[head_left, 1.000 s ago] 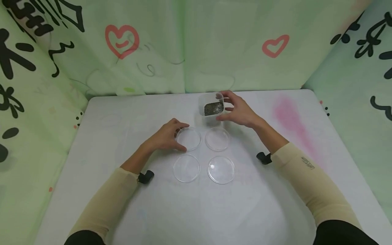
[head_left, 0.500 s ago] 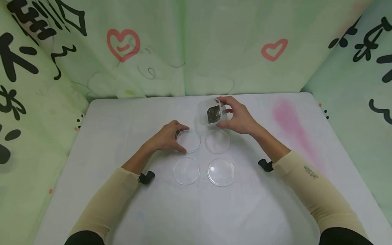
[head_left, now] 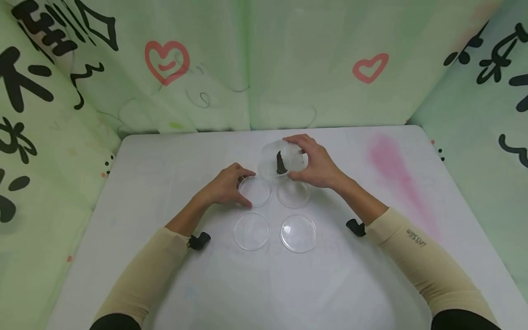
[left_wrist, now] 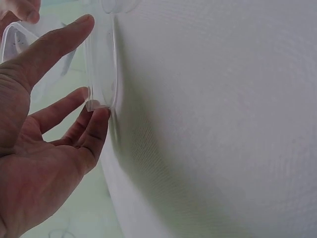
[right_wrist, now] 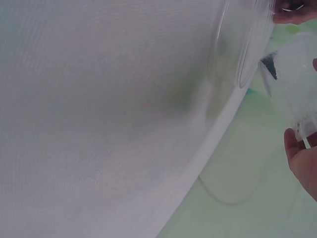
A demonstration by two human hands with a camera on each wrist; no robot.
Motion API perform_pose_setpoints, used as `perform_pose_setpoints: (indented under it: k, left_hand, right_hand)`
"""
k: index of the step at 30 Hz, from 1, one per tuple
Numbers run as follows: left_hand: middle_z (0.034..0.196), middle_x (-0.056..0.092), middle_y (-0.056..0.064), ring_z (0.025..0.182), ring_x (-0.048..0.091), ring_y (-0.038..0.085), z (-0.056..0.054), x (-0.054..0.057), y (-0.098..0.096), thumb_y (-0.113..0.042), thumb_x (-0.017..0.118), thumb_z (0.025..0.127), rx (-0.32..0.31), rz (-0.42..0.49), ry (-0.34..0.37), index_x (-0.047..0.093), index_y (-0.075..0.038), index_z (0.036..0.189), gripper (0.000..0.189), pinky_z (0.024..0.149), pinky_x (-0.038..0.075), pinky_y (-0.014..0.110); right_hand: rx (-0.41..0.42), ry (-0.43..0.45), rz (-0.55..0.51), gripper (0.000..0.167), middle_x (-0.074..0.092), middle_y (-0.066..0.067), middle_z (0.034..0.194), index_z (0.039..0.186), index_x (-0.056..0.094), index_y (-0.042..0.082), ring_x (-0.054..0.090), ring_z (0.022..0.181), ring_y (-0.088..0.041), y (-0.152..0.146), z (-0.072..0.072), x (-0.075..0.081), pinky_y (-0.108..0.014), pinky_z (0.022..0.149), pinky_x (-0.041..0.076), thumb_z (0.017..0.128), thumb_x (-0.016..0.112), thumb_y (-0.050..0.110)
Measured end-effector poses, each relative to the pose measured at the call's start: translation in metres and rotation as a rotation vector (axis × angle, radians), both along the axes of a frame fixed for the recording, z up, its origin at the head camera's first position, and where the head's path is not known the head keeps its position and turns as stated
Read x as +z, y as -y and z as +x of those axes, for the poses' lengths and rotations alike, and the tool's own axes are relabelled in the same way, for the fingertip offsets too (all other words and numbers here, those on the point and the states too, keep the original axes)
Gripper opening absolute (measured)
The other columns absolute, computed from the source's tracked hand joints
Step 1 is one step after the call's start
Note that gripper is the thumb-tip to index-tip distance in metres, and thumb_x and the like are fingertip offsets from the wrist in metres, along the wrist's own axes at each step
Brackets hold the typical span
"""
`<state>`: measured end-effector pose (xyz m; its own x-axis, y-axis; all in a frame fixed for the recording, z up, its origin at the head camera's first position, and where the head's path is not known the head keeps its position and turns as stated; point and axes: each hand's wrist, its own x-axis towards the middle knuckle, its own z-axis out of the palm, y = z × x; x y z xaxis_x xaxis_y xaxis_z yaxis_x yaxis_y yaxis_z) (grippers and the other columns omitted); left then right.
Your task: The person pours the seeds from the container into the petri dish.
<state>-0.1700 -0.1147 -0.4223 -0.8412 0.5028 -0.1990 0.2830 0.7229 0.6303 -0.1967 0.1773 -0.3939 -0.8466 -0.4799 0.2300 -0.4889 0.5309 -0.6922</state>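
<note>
In the head view my right hand grips a clear plastic tub, held tilted to the left above the far part of the table. Dark granular material has gathered along the tub's lower left side. Thumb and fingers of my left hand hold the far-left petri dish by its edges. The left wrist view shows this clear dish edge-on between thumb and fingertips. Seen from the right wrist, the tub leans with a dark patch in its corner.
Three more clear petri dishes complete a two-by-two group: far right, near left and near right. They lie on a white table. A green patterned curtain stands behind the table's far edge.
My right hand has tipped the tub further to the left and brought it slightly nearer. The dark material has slid into a narrow strip. My left hand keeps its place on the dish.
</note>
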Motion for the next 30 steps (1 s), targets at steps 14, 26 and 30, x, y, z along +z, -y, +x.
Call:
perform_pose_setpoints:
  k: [14, 26, 30]
  left_hand:
    - [0.125, 0.057, 0.014, 0.111, 0.058, 0.026, 0.002, 0.001, -0.001, -0.024, 0.099, 0.070, 0.012, -0.019, 0.013, 0.061, -0.009, 0.145, 0.086, 0.092, 0.050, 0.036]
    - [0.127, 0.057, 0.014, 0.109, 0.057, 0.026, 0.003, 0.005, 0.000, -0.025, 0.098, 0.071, 0.026, -0.033, 0.015, 0.060, -0.009, 0.146, 0.086, 0.091, 0.051, 0.036]
    - [0.126, 0.056, 0.014, 0.108, 0.056, 0.025, 0.002, 0.003, -0.001, -0.025, 0.098, 0.071, 0.016, -0.023, 0.005, 0.061, -0.009, 0.145, 0.085, 0.090, 0.050, 0.034]
  right_hand:
    - [0.044, -0.088, 0.075, 0.083, 0.049, -0.007, 0.151, 0.149, 0.054, 0.017, 0.041, 0.140, -0.030, 0.008, 0.010, 0.001, -0.056, 0.109, 0.044, 0.072, 0.084, 0.005]
    - [0.135, -0.225, 0.127, 0.085, 0.046, -0.012, 0.150, 0.150, 0.052, 0.013, 0.037, 0.143, -0.031, 0.016, 0.017, 0.004, -0.051, 0.111, 0.047, 0.073, 0.085, -0.001]
    - [0.159, -0.284, 0.148, 0.087, 0.048, -0.012, 0.149, 0.150, 0.052, 0.011, 0.038, 0.142, -0.031, 0.017, 0.020, 0.004, -0.049, 0.109, 0.049, 0.072, 0.087, -0.003]
